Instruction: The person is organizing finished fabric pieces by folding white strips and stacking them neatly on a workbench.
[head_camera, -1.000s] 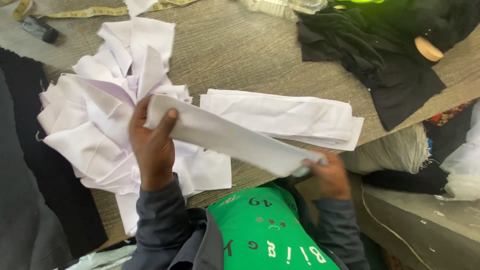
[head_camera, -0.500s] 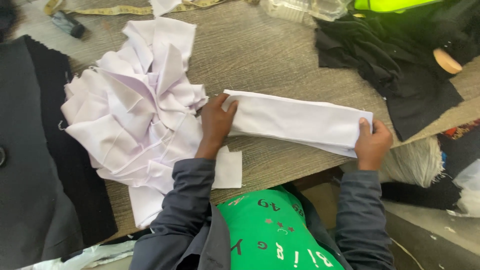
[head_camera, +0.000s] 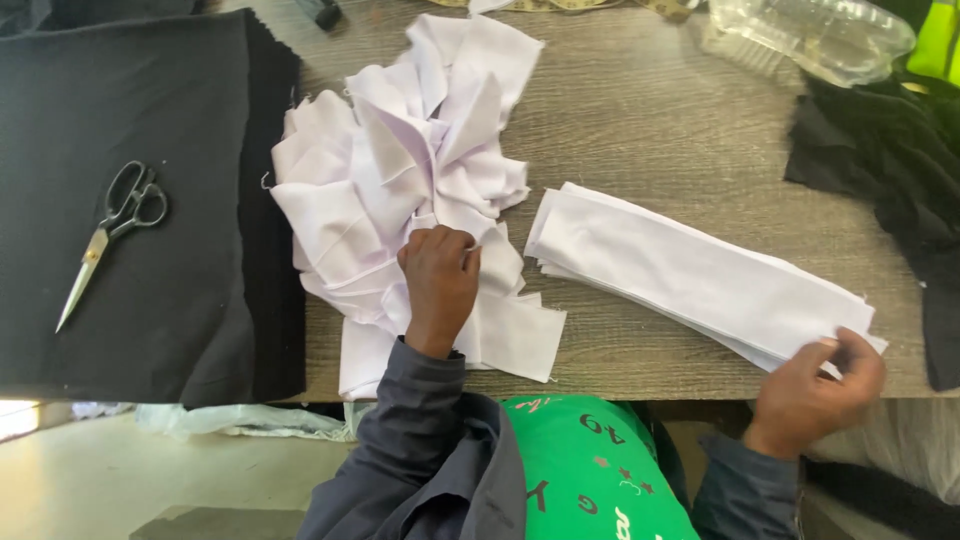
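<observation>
Both hands have shifted: left hand (head_camera: 438, 285) left the strips (head_camera: 700, 280) for the scrap pile (head_camera: 400, 190), fingers curled, pinching cloth; right hand (head_camera: 815, 385) pinches the strips' near end.

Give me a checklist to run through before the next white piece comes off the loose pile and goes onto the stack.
1. Left hand on the loose pile of white pieces: ok, fingers rest on it near its front edge.
2. One piece alone pinched: cannot tell, the layers under the fingers overlap.
3. Right hand steadies the stack of white strips: ok, it holds the near right end.
4. Stack edges aligned: not ok, layers fan out slightly at both ends.
5. Bare wooden table between pile and stack: ok.
6. Scissors out of the way: ok, they lie on the black cloth far left.
</observation>
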